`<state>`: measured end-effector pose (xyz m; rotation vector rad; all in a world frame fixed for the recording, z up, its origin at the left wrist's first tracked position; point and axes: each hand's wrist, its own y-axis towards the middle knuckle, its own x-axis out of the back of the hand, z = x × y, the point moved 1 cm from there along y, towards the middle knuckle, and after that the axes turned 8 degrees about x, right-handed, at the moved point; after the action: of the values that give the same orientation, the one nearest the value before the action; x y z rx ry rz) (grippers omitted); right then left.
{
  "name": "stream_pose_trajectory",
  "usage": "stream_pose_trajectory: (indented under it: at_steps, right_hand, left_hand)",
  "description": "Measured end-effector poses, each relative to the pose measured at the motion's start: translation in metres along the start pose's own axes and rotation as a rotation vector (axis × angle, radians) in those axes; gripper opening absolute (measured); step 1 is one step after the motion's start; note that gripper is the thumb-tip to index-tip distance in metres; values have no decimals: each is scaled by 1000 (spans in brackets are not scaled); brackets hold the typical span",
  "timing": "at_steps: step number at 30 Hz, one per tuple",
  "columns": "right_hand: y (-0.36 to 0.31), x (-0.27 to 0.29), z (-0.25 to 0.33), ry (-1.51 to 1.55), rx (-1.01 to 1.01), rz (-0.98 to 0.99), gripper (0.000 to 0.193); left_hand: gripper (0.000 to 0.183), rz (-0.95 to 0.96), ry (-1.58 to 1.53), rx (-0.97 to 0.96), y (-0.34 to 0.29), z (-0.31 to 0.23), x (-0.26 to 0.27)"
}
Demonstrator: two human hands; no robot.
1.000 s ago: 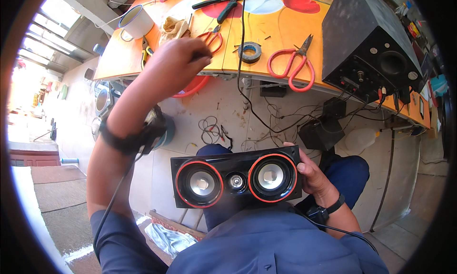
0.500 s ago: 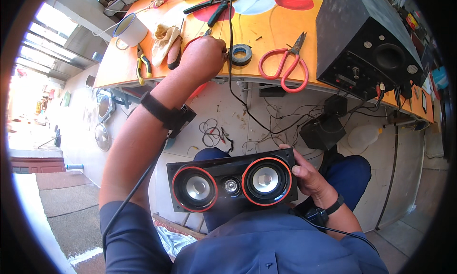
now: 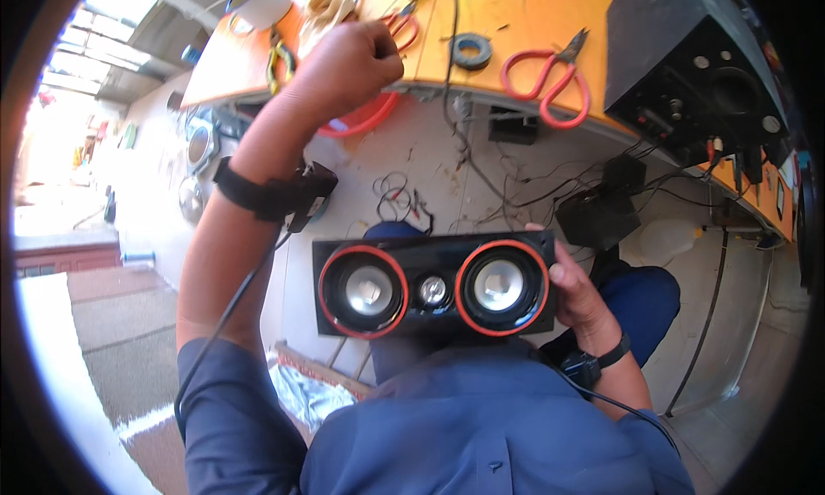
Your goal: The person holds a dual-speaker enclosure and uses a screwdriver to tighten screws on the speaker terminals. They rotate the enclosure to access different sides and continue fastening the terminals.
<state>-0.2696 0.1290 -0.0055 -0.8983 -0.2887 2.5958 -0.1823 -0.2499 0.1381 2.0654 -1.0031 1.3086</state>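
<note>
A black speaker panel (image 3: pixel 434 310) with two red-ringed cones and a small tweeter between them rests across my lap. My right hand (image 3: pixel 577 293) grips its right end, thumb on the front edge and the other fingers behind. My left hand (image 3: pixel 348 70) hovers at the table's front edge, its fingers curled closed; whatever they hold, if anything, is hidden. Just beyond it lies a red-handled tool (image 3: pixel 404 29), partly covered by the hand. To its left are yellow-and-black pliers (image 3: pixel 281 61) and a crumpled cloth (image 3: pixel 331 12).
On the orange table (image 3: pixel 430 70) lie a tape roll (image 3: pixel 472 51) and red-handled scissors (image 3: pixel 550 78). A cup (image 3: pixel 259 3) stands at the far left, a large black speaker box (image 3: pixel 687 65) at the right. Cables (image 3: pixel 507 190) and a black box (image 3: pixel 597 216) are on the floor.
My left hand has drawn back from among the tools toward the table's front edge, still closed. My right hand keeps its hold on the speaker panel. The whole view has shifted.
</note>
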Motion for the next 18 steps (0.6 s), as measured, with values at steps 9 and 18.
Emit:
stream_pose_trajectory:
  at_steps: [9, 18]
  right_hand:
    - [-7, -6, -1, -72, 5, -72, 88]
    - [-8, -8, -4, -70, 7, -78, 83]
  left_hand:
    - [22, 11, -765, 319, -192, 40, 27]
    - [15, -242, -950, 338, -258, 55, -17]
